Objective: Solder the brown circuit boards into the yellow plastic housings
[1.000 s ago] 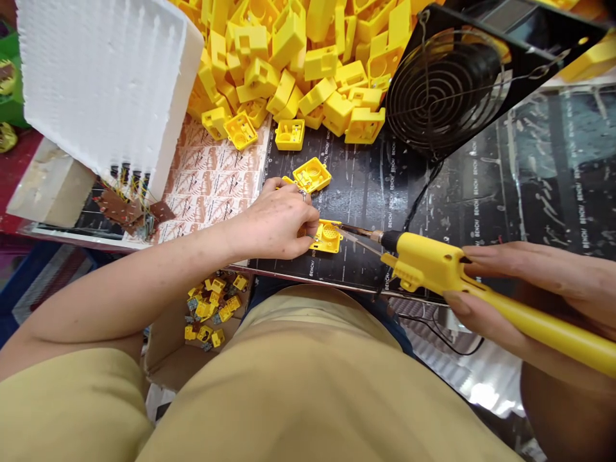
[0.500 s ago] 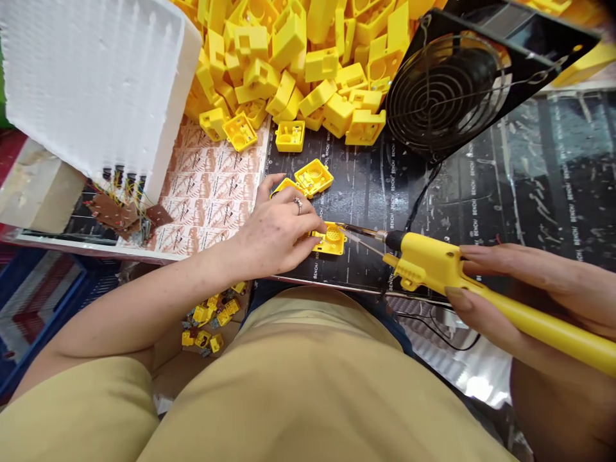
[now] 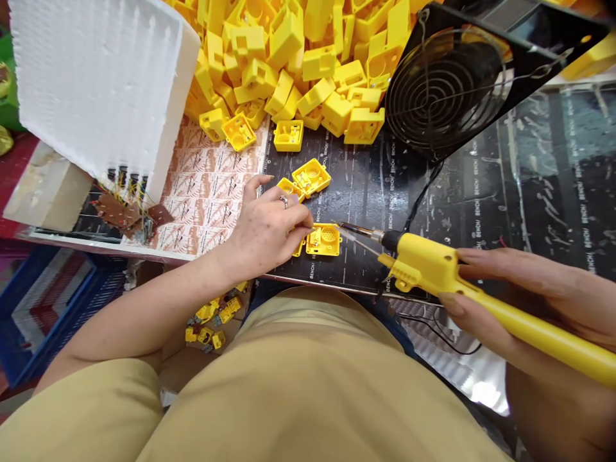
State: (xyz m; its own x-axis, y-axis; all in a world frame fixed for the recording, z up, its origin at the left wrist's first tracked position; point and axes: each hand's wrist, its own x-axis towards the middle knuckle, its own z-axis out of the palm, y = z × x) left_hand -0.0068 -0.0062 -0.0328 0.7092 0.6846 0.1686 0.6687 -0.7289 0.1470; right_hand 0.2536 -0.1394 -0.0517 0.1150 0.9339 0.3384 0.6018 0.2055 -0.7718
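My right hand (image 3: pixel 524 301) is wrapped round a yellow soldering gun (image 3: pixel 428 263) with a wire guide below its barrel. The gun's metal tip points left, just by the upper right corner of a small open yellow plastic case (image 3: pixel 330 239) on the bench. My left hand (image 3: pixel 272 221), with a ring on one finger, is closed in a pinch at the left side of this case. What sits between thumb and fingertips is too small to make out. Beyond the fingers lies another open yellow case (image 3: pixel 312 178), its left half partly hidden by the hand.
Yellow housings (image 3: pixel 289 70) are heaped at the back. A black fan (image 3: pixel 443 96) stands at the back right. On the left are a white foam block (image 3: pixel 101 83) and brown circuit boards with wires (image 3: pixel 122 212). A blue crate (image 3: pixel 48 301) sits below the bench edge.
My left hand has drawn back a little to the left, uncovering more of the near case. The soldering gun has shifted slightly left and stays in my right hand.
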